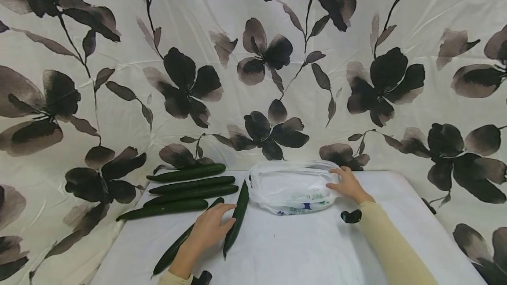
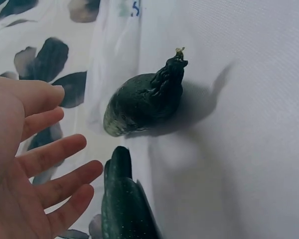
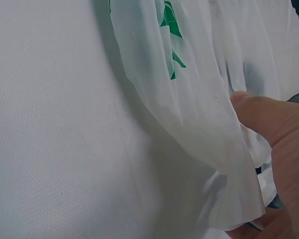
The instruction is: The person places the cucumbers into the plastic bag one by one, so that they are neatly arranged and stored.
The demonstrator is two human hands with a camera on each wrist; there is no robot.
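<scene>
Both arms (image 1: pixel 392 243) forward, left hand (image 1: pixel 210 230) loose, right hand (image 1: pixel 350 184) on bag (image 1: pixel 291 190)

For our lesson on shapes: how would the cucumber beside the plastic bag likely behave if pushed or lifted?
The cucumber would probably roll if pushed sideways, as its body is long and rounded. Lifted, it would likely stay stiff, since it looks solid and only gently curved.
</scene>
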